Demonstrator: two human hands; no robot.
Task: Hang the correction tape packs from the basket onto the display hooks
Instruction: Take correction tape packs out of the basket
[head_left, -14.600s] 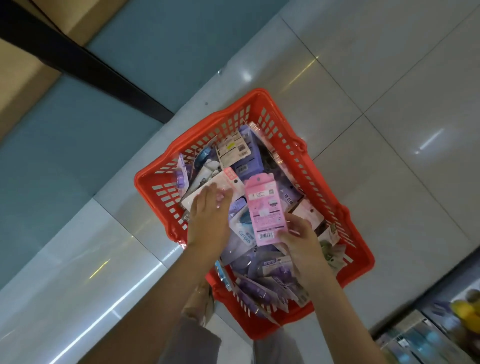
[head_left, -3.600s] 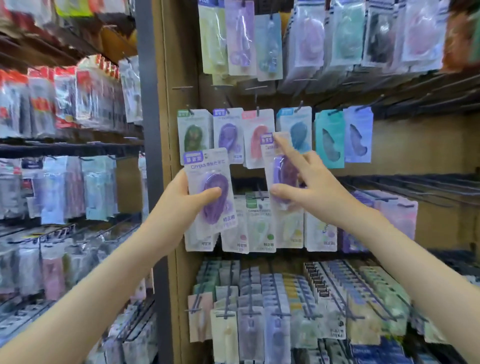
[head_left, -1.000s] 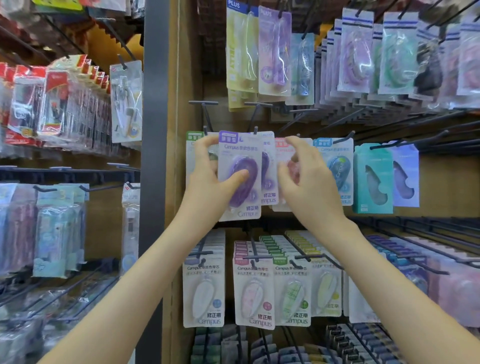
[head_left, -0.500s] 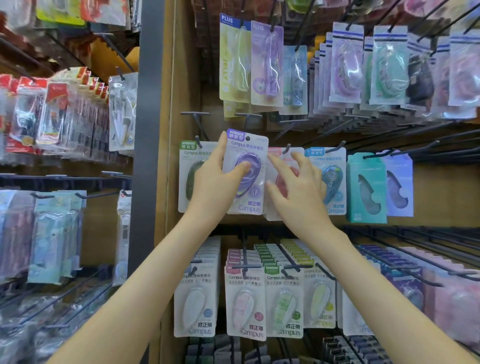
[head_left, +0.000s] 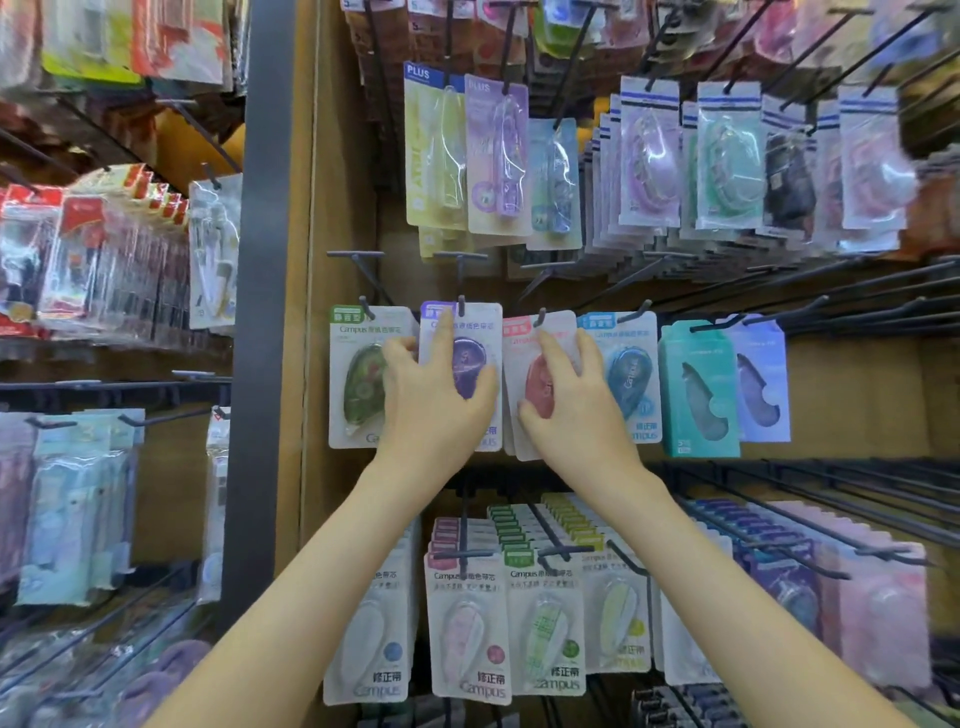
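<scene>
Place: a stationery shop, seen at one aisle's wall display.
Fixture: a wooden back panel (head_left: 857, 395) studded with black display hooks (head_left: 460, 255), row above row.
Stock: carded correction tape packs (head_left: 470, 623), many deep per hook (one design in several colours).
Next bay: past a grey upright (head_left: 262, 312), more hanging bagged goods (head_left: 104, 260).

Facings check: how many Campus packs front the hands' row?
4: green card pack leftmost, purple pack under left hand, pink pack under right hand, blue pack rightmost; others hidden.
</scene>
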